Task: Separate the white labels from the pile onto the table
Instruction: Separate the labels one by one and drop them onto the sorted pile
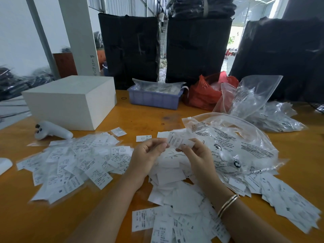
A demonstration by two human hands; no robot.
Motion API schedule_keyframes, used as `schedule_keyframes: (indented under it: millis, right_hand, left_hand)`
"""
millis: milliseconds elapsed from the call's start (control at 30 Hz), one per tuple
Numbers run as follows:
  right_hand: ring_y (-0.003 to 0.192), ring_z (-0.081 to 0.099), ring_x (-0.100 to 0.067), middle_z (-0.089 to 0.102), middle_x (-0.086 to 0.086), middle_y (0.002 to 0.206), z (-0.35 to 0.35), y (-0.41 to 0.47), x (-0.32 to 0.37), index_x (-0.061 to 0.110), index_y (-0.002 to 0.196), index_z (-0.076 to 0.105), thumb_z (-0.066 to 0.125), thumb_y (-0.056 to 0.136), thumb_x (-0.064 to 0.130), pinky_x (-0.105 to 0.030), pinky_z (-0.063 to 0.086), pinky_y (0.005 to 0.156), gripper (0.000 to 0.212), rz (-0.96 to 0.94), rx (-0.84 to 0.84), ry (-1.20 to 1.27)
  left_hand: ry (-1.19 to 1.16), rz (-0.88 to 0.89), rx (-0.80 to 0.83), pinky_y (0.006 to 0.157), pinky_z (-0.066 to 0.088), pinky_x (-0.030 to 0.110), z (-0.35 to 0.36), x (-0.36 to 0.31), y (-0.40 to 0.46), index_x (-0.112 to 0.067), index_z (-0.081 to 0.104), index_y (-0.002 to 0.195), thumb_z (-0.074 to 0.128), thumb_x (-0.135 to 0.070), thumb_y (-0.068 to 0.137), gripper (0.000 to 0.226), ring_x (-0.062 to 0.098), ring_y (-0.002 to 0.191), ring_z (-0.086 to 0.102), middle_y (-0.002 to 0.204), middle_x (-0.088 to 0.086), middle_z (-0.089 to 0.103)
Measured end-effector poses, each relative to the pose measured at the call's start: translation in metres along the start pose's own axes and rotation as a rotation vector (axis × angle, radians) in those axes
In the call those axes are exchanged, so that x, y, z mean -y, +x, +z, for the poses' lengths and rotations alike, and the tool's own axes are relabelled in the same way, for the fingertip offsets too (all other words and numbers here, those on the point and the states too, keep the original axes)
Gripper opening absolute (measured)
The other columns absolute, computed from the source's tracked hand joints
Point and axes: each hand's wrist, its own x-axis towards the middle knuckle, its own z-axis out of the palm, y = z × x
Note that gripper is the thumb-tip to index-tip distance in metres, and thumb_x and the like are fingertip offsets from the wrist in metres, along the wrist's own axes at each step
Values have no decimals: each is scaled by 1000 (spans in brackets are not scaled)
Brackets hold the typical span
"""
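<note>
**On the surface: labels heaped both sides**

Across the orange surface (143,118), bare wood shows only behind the white labels (73,160). Printed clear bag (233,144) lies right. Both hands pinch one small bunch (178,140): left hand (149,153), right hand (198,155).

A white rectangular foam block (70,100) sits at the upper left of the frame, with a white handheld controller (52,130) just below it. At upper centre a lilac plastic tray (154,99) holds clear packets, a red plastic bag (205,93) lies to its right, and tall black wrapped bales (129,48) rise behind. Clear printed plastic bags (245,142) spread across the right side.
</note>
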Motion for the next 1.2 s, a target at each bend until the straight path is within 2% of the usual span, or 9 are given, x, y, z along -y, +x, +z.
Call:
schedule_keyframes:
  millis: [100,167,233,300,433,567,733,900,1200]
  right_hand:
    - [73,63,-29,65,4,70,1,-2,-1,19,78,60,57,90,12,-44,51,66,15,-47,-14,-174]
    - [60,58,-19,62,2,65,1,-2,-1,18,77,58,57,90,11,-29,44,52,15,-77,-17,-245]
    - [50,47,-7,62,-7,65,1,-2,-2,15,76,57,57,88,9,-16,36,46,14,-86,-37,-281]
    - [50,47,-10,62,-12,67,1,-1,-2,13,75,56,57,88,8,-16,35,46,14,-73,-75,-273]
    - [55,53,-18,63,-8,66,1,-1,-3,13,74,56,57,87,8,-17,37,46,14,-73,-102,-263]
    - [60,55,-24,63,-12,66,0,0,-3,10,74,56,57,87,7,-17,37,48,13,-92,-102,-292]
    - [54,54,3,62,4,63,1,-1,0,12,75,57,57,90,8,-10,40,51,15,-102,-121,-279]
    - [55,57,-3,64,5,62,2,-2,0,22,76,57,57,91,13,-12,40,49,17,-119,-128,-299]
    - [55,57,-1,61,6,59,1,-2,1,18,75,57,57,91,12,-12,42,50,17,-91,-158,-231]
  left_hand:
    - [50,5,-5,63,46,4,-1,1,0,-36,69,85,66,-28,86,9,-8,82,64,83,-25,70]
    - [92,16,11,61,45,3,0,2,0,-37,68,83,66,-27,86,11,-8,80,63,81,-25,69]
    - [122,23,25,62,44,2,0,3,0,-38,68,83,66,-27,87,12,-9,79,62,80,-26,68]
    - [125,34,38,64,45,3,0,3,0,-36,68,86,64,-25,88,12,-6,79,64,82,-24,70]
    - [109,35,33,63,46,5,-1,2,-1,-34,69,87,62,-24,90,13,-3,77,65,82,-19,72]
    - [79,28,8,62,47,6,-1,1,0,-32,71,85,61,-24,91,14,-1,76,67,81,-15,74]
    - [72,9,5,61,47,6,-1,1,0,-29,71,85,59,-30,90,13,-1,77,67,81,-15,74]
    - [62,-10,-2,62,47,6,-1,1,0,-28,71,86,59,-37,87,15,0,77,67,81,-15,74]
    - [35,-6,10,66,49,9,-1,1,0,-28,72,86,58,-41,85,19,2,79,68,83,-12,75]
